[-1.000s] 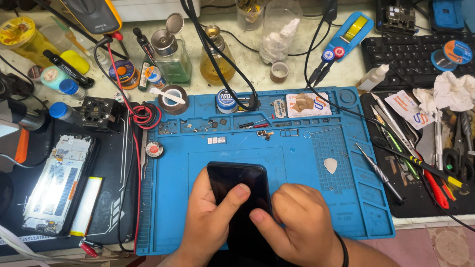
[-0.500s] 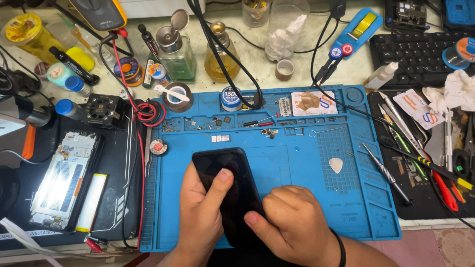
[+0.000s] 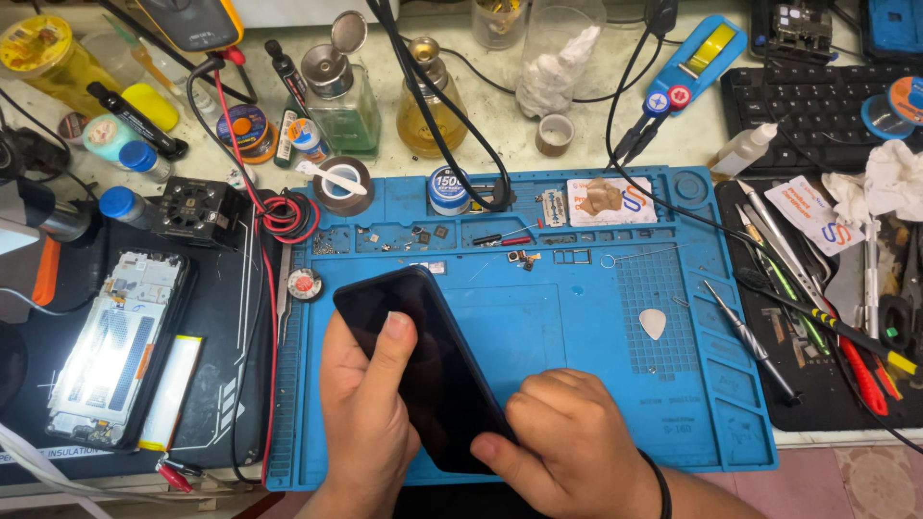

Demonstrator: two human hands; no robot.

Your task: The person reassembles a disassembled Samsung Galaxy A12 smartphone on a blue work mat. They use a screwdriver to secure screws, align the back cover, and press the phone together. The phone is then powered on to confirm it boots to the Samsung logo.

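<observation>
Glossy black glass fills the middle of the view: the phone (image 3: 418,370) lies screen-up on the blue mat (image 3: 596,384), held between both our hands. A second ago it lay nearly square to us; now it is turned so its top corner points up and to the left, and it has slid leftward over the mat. That tells us we are working around its edge rather than pressing it flat.

Our left hand (image 3: 370,423) cradles the phone from beneath, thumb laid across the dark glass. Our right hand (image 3: 562,442) is curled over the lower right corner, fingertips pinching the rim.

The mat is soft, ribbed rubber with small moulded trays holding tiny screws. A pale, teardrop-shaped pick (image 3: 653,323) lies on it to the right, well apart from the phone. Off the mat to the left, an opened phone frame (image 3: 115,341) shows bright metal on the dark surface (image 3: 221,384).
</observation>
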